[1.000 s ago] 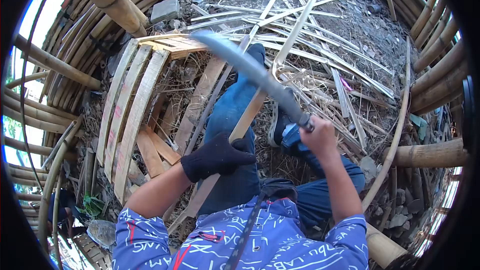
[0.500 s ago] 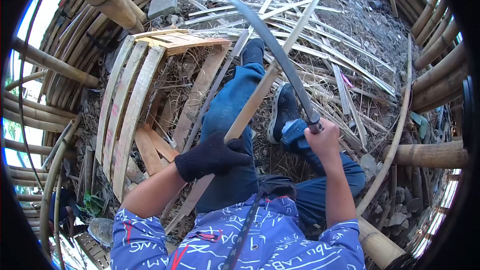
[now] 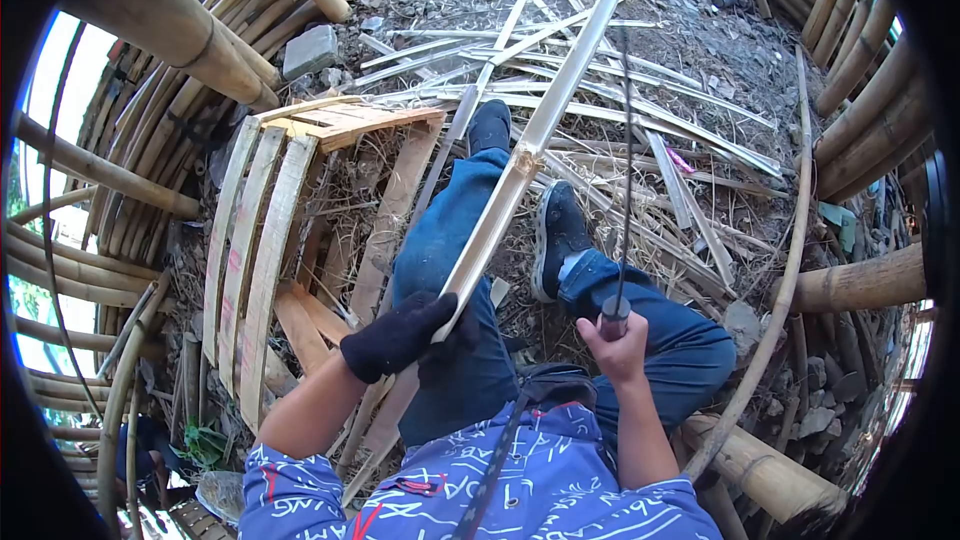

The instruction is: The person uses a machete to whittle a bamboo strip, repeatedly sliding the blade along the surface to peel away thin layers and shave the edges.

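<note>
In the head view my left hand [image 3: 398, 336], in a black glove, is wrapped around the near end of a long split bamboo strip [image 3: 502, 202]. The strip slants up and away to the right over my left leg, its hollow inner side and a node facing up. My bare right hand [image 3: 620, 350] grips the handle of a machete [image 3: 614, 314]. Its long dark blade points away from me and shows almost edge-on, right of the bamboo and apart from it. My left fingers are partly hidden behind the strip.
A wooden slatted crate [image 3: 262, 240] lies at my left. Thin bamboo strips [image 3: 590, 90] are scattered on the ground ahead of my shoes. Thick bamboo poles [image 3: 850, 280] and a curved stick [image 3: 795, 250] stand at the right. A grey block [image 3: 310, 52] sits at the far left.
The machete has swung from lying across the bamboo to the right, its blade now edge-on. The strip has turned, showing its hollow side. My right hand has moved slightly down and left.
</note>
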A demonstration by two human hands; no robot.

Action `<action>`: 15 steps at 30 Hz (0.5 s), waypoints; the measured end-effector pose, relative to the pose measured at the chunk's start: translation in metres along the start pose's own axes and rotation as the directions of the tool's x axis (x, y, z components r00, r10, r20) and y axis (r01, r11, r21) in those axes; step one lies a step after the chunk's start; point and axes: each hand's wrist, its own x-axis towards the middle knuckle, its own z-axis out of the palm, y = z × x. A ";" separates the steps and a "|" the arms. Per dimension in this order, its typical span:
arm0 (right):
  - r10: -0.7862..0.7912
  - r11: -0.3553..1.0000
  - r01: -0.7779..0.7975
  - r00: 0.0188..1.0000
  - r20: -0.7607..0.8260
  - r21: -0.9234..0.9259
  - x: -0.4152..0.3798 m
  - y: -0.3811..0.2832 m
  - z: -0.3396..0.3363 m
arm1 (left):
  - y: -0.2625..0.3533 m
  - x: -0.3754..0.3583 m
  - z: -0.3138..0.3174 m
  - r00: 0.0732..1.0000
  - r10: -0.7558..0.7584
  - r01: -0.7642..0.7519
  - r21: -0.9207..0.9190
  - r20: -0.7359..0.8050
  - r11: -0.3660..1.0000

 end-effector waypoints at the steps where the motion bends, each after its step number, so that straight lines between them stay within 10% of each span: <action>1: -0.057 0.995 0.057 0.998 -0.009 -0.083 0.001 -0.010 0.004 | -0.003 0.002 0.002 0.998 0.054 -0.051 0.107 -0.027 0.993; 10: -0.355 0.839 0.420 0.905 0.236 -0.346 0.031 -0.041 0.032 | 0.005 -0.001 0.015 0.971 -0.037 0.134 0.405 -0.237 0.905; 15: -0.386 0.783 0.349 0.922 0.037 -0.515 0.104 -0.010 0.015 | -0.001 -0.004 0.011 0.970 -0.025 0.120 0.388 -0.243 0.914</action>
